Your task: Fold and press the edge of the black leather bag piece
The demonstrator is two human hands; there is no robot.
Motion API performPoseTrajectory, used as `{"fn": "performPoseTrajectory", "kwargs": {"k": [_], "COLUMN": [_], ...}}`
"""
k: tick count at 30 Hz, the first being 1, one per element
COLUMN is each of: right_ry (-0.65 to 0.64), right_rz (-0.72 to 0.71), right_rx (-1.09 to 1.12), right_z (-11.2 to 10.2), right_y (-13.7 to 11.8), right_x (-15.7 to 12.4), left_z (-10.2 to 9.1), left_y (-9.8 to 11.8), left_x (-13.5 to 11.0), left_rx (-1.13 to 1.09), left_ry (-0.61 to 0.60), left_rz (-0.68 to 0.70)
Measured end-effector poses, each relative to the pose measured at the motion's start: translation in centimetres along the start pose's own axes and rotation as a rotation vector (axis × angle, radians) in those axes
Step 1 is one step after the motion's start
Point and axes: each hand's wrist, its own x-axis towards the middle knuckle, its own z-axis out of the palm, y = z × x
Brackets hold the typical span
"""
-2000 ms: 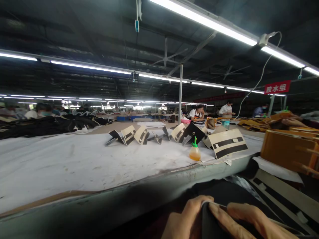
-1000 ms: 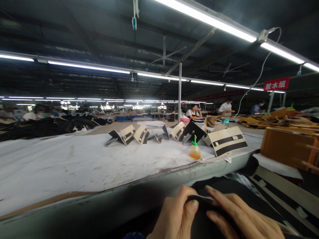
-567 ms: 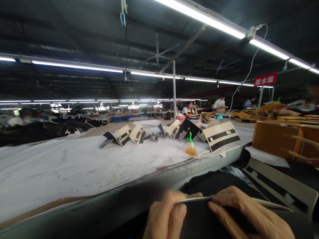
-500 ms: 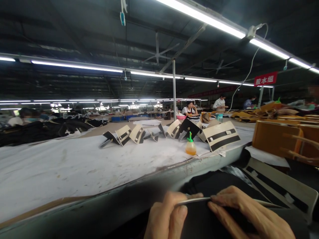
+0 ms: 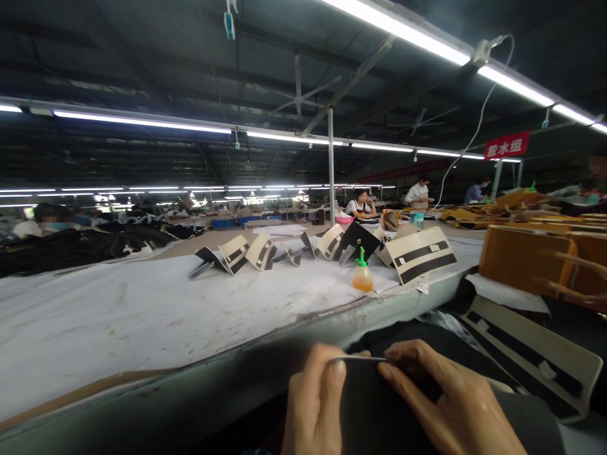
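Note:
Below the table's front edge, my left hand point(image 5: 315, 407) pinches the upper left edge of a black leather piece point(image 5: 374, 411) with a pale rim. My right hand point(image 5: 450, 404) lies over the same piece from the right, its fingertips pressing along the top edge, almost touching the left thumb. Both hands sit at the bottom of the view, partly cut off by the frame.
A long white-covered table point(image 5: 142, 316) runs ahead. On it stand several folded cream-and-black pieces point(image 5: 417, 253) and an orange glue bottle with a green nozzle point(image 5: 362, 273). Tan boxes point(image 5: 526, 259) sit at right, a cream panel point(image 5: 535, 360) leans below. Other people work far back.
My hands have risen slightly and drawn closer together along the piece's top edge. The head view drifted a little to the right and upward.

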Motion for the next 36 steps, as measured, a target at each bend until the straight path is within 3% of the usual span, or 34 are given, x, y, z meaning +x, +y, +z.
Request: {"fn": "performPoseTrajectory", "kwargs": {"k": [3,5,8,12,17,24,27,31,36], "right_ry": [0.044,-0.026,-0.112,-0.207,-0.124,-0.110,-0.030,0.073,0.085], "right_rz": [0.055,0.086,0.089,0.108,0.145,0.077,0.067,0.048,-0.010], "right_rx": [-0.179,-0.232,-0.173,-0.026,0.033,-0.027,-0.092,-0.205,-0.130], "right_z": [2.0,3.0,3.5,2.9,2.2,2.2,2.3,2.4,2.1], "right_y": [1.1,1.6,1.7,1.1,0.9,1.3,1.3,1.4,1.4], "right_x": [0.2,0.4,0.6,0.8,0.3,-0.5,-0.2,0.5,0.9], "left_z": [-0.2,-0.2,-0.4,-0.7,-0.9,-0.1,0.1,-0.4,-1.3], "left_y": [-1.3,-2.4,-3.2,-2.1,-0.5,-0.7,-0.4,-0.2,-0.1], "left_x": [2.0,3.2,3.8,2.5,0.5,0.1,-0.1,0.2,0.2], "left_rx": [-0.093,-0.143,-0.185,-0.250,-0.202,-0.222,-0.172,-0.163,-0.242], "left_ry": [0.020,0.019,0.009,0.005,0.054,0.126,0.180,0.207,0.201], "left_rz": [-0.033,-0.051,-0.063,-0.074,-0.073,-0.003,0.056,0.043,0.063]}}
